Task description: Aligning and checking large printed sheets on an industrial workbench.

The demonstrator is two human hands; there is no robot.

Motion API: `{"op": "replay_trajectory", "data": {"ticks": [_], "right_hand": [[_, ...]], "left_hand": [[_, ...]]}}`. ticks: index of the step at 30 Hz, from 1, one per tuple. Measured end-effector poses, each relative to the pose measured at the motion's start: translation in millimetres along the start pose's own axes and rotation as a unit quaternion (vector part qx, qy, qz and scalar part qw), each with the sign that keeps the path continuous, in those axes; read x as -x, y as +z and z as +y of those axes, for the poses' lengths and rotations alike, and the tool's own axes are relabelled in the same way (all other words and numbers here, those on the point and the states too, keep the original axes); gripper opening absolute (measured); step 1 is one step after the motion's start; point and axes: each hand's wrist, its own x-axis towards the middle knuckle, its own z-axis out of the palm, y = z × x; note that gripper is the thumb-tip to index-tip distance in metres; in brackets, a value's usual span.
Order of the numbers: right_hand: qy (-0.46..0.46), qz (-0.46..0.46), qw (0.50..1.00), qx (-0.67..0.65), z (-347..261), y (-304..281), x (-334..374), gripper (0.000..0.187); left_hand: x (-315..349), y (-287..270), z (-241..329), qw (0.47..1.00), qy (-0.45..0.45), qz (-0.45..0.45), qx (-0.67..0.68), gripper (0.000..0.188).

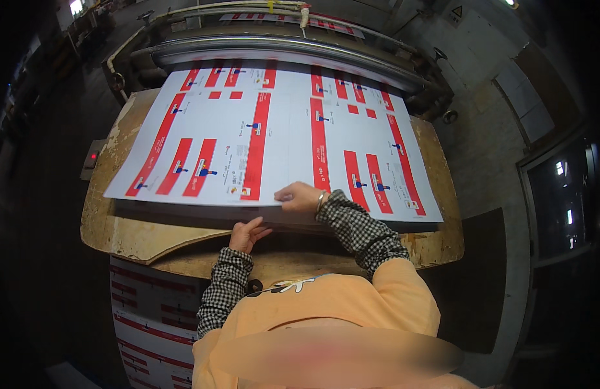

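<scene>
Your right hand (pixel 302 196) is at the middle of the front edge of a large printed sheet (pixel 287 139). Its grip is closed on that edge, thumb and fingers together. Your left hand (pixel 247 235) is just below the same edge, a little to the left, over the front edge of the wooden surface (pixel 440 245). Its grip is released: fingers extended and slightly spread, nothing seen within them. Whether the fingertips touch the underside, you cannot tell from this view.

The sheet covers most of the surface. Its front left corner sits near the surface's left edge, its front right corner near the right edge. Its far end meets the long metal roller (pixel 280 45) of a machine along the surface's back edge. Print: red strips and blocks with small blue figures on white. A dark band runs beneath the front edge; shadow or stack side, unclear.

Bracelet (pixel 321 200) on your right wrist; checked sleeves (pixel 363 228) on both forearms. Beside the surface's left edge, a small box (pixel 92 157) shows a red light. Below the front left corner of the surface, more red-and-white printed sheets (pixel 147 353) are visible.
</scene>
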Motion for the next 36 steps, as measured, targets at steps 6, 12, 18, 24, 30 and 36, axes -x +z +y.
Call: {"op": "replay_trajectory", "data": {"ticks": [6,12,18,24,30,36], "right_hand": [[-0.020,0.077,0.987,-0.142,-13.0,-4.8,20.7,0.041],[0.005,0.042,0.992,-0.116,16.5,35.8,14.4,0.040],[0.064,0.142,0.987,-0.036,39.1,24.1,-28.0,0.042],[0.087,0.156,0.979,0.093,26.0,49.4,-34.5,0.062],[-0.023,0.074,0.977,0.200,18.3,56.8,-10.2,0.073],[-0.015,0.022,0.998,-0.056,12.9,-0.3,-1.6,0.038]], "left_hand": [[1.9,16.2,-1.4,0.995,0.015,0.097,-0.001,0.037],[-3.3,7.3,-4.8,0.994,0.025,0.109,-0.010,0.034],[-0.3,7.6,-4.0,0.995,0.012,0.102,0.005,0.033],[-4.1,6.6,-3.2,0.994,0.010,0.108,0.001,0.032],[3.5,5.7,1.3,0.998,0.025,0.057,-0.004,0.028],[5.1,13.0,3.6,0.999,0.018,0.044,0.006,0.026]]}}
